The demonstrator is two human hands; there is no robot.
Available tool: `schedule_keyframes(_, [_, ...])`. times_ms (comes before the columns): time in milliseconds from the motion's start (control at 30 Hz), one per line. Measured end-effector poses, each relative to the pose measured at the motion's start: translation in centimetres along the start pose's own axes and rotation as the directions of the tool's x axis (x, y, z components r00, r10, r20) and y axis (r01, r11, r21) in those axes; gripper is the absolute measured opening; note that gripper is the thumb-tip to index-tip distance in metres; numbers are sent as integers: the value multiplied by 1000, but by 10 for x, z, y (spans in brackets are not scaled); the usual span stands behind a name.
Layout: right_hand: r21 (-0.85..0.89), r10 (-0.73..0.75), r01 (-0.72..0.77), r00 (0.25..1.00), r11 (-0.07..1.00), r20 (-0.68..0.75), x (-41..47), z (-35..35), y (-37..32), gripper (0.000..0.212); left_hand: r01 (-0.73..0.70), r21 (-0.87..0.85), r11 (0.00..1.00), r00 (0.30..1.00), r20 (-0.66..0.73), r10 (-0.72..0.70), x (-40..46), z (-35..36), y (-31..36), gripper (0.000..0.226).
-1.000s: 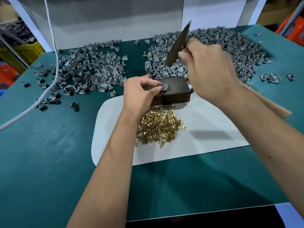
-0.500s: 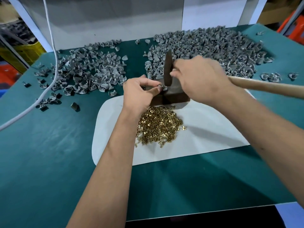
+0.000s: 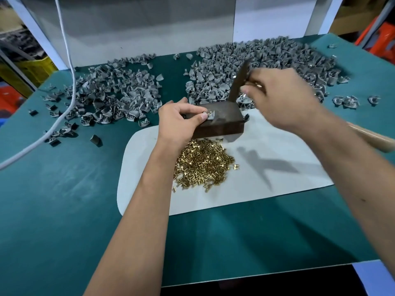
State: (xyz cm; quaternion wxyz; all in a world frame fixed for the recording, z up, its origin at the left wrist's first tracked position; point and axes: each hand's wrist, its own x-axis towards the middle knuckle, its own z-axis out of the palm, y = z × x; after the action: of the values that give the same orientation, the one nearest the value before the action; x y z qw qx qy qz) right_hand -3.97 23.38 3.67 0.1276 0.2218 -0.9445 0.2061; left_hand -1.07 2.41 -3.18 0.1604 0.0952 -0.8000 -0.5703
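Note:
A dark metal block (image 3: 224, 121) sits on a white mat (image 3: 267, 174). My left hand (image 3: 179, 120) pinches a small grey part (image 3: 209, 115) with a brass rivet in it on top of the block. My right hand (image 3: 282, 99) grips a hammer close to its dark head (image 3: 239, 81), which is raised above the block's far right corner. The wooden handle (image 3: 372, 136) sticks out to the right behind my forearm. A heap of brass rivets (image 3: 203, 164) lies on the mat just in front of the block.
Two spreads of grey parts cover the green table: one at the back left (image 3: 115, 99), a bigger one at the back right (image 3: 267, 65). A white cable (image 3: 70, 82) hangs down at the left. A grey board (image 3: 149, 28) stands behind the table.
The hammer head came down onto the part on the block half a second ago and has risen again, tilted to the right. My left hand has kept its hold on the part.

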Motion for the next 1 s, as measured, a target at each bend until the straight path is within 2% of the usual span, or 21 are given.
schedule_keyframes(133, [-85, 160, -149, 977, 985, 143, -6, -15, 34, 24, 3, 12, 1000, 1000, 11, -3, -3, 0, 3, 24])
schedule_keyframes(233, [-161, 232, -200, 949, 967, 213, -12, -14, 44, 25, 20, 5, 1000, 1000, 4, -20, -1, -1, 2, 22])
schedule_keyframes(433, [-231, 255, -189, 919, 954, 300, -20, 3, 43, 26, 56, -35, 998, 998, -5, -56, -2, 1, 4, 27])
schedule_keyframes(533, [-189, 252, -205, 929, 960, 270, -18, 9, 43, 28, 48, -59, 997, 999, 0, -48, -3, 1, 4, 25])
schedule_keyframes(600, [-162, 233, -198, 941, 967, 245, -16, 11, 40, 25, 23, -13, 1000, 1000, 7, -23, -3, 1, 4, 22])
schedule_keyframes(700, [-166, 219, -175, 928, 970, 302, -13, 10, 34, 15, -49, 79, 996, 999, -4, 49, -3, 1, 4, 16])
schedule_keyframes(733, [-176, 213, -165, 930, 970, 300, -12, 9, 31, 12, -87, 109, 990, 996, -14, 89, -3, 1, 4, 13])
schedule_keyframes(800, [-118, 197, -177, 964, 977, 179, -7, 6, 24, 6, -176, 171, 970, 983, -25, 182, -1, 2, 5, 11])
schedule_keyframes(867, [60, 151, -151, 989, 987, 9, -1, 7, 12, 10, -250, 213, 944, 965, -19, 260, -1, 4, 5, 12])
schedule_keyframes(900, [141, 111, -106, 993, 984, -27, 2, 10, 4, 11, -275, 219, 936, 958, -15, 286, -1, 5, 5, 13])
schedule_keyframes(1000, [216, -22, 22, 1000, 976, -4, 6, 25, -18, 7, -333, 166, 928, 941, 4, 337, -3, 8, 3, 11])
